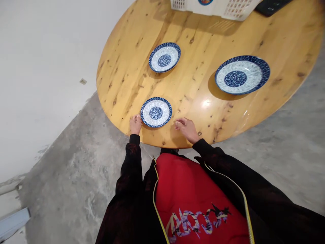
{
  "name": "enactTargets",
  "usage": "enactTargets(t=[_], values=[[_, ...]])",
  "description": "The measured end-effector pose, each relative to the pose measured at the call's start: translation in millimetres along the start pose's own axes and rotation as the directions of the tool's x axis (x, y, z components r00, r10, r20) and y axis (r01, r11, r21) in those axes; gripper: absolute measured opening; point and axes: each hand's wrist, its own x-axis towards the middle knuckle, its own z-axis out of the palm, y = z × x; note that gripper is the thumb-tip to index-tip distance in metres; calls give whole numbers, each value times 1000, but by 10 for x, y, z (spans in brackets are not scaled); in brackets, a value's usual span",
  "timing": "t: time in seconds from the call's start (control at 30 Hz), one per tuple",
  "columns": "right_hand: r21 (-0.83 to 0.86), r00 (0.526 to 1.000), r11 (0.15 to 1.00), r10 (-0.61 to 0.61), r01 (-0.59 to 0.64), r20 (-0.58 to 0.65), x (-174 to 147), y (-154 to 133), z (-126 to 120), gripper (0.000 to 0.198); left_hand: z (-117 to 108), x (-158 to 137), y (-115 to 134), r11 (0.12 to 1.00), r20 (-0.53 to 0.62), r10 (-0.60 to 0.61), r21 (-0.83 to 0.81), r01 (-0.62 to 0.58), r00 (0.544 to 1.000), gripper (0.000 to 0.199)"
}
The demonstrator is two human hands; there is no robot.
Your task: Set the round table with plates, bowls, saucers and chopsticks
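A small plate [155, 113] with a blue patterned rim and a blue centre lies flat near the table's front edge. Close against its left rim is my left hand [135, 124], fingers loosely bent and not wrapped round the plate; whether a fingertip touches the rim is hard to see. My right hand [187, 129] hovers just right of the plate, apart from it, with fingers loosely bent and nothing visible in them. Farther back sits a second blue-and-white plate [164, 57], and a larger matching plate [242, 75] rests on the right side.
The round wooden table [124, 84] carries the plates. At its far side stands a white plastic basket [203, 8] beside a black object [271, 7]. A white wall [50, 51] rises on the left, above a grey concrete floor [76, 169].
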Motion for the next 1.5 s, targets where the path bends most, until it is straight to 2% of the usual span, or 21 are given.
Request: enactTargets(t=[0.1,0.17,0.27,0.33,0.43,0.57,0.67,0.73,0.87,0.97,1.07,1.2,1.3,1.37,1.43,1.5], values=[[61,997,996,64,-61,-52,-310,159,-298,20,-260,-194,-90,991,-60,-113,-75,109,992,23],[116,990,989,104,-92,-99,-547,264,-475,24,-462,-397,-189,990,-110,-135,-62,129,985,26],[152,975,981,146,-121,-168,-869,388,-616,31,-708,-787,-366,988,-112,-153,-5,154,982,25],[171,966,974,181,-150,-183,-1015,433,-603,37,-791,-1068,-486,977,-148,-209,6,212,967,25],[215,961,956,233,-199,-146,-1102,444,-454,40,-791,-1463,-634,959,-177,-259,68,275,949,25],[233,973,949,226,-211,-41,-1097,388,-201,36,-661,-1817,-704,949,-73,-287,112,294,955,23],[215,979,955,203,-204,24,-1129,331,-105,30,-562,-1854,-671,956,15,-285,69,284,958,26],[209,982,960,189,-188,14,-1185,302,-100,29,-519,-1772,-625,965,49,-263,28,262,963,28],[213,981,968,156,-130,-111,-1334,288,-127,30,-512,-1512,-523,982,120,-177,-39,183,977,28],[232,966,967,155,-105,-206,-1418,292,-43,30,-616,-1357,-510,992,155,-103,-62,114,983,28],[247,956,966,140,-75,-256,-1454,262,252,30,-883,-1246,-625,993,178,-86,-70,100,980,30],[229,963,973,95,-36,-252,-1498,152,1014,24,-1531,-1093,-1020,992,161,-94,-67,105,983,36],[197,985,980,55,-22,-163,-1566,91,1706,16,-2082,-940,-1442,989,88,-125,-66,131,988,42],[133,998,991,-7,14,-59,-1629,89,2109,12,-2383,-835,-1708,983,45,-168,-66,170,985,46],[71,999,996,-50,50,10,-1713,104,2417,10,-2606,-751,-1897,980,44,-180,-73,183,983,48],[28,997,997,-69,68,29,-1806,115,2623,11,-2750,-688,-1989,981,72,-176,-70,181,982,49]])
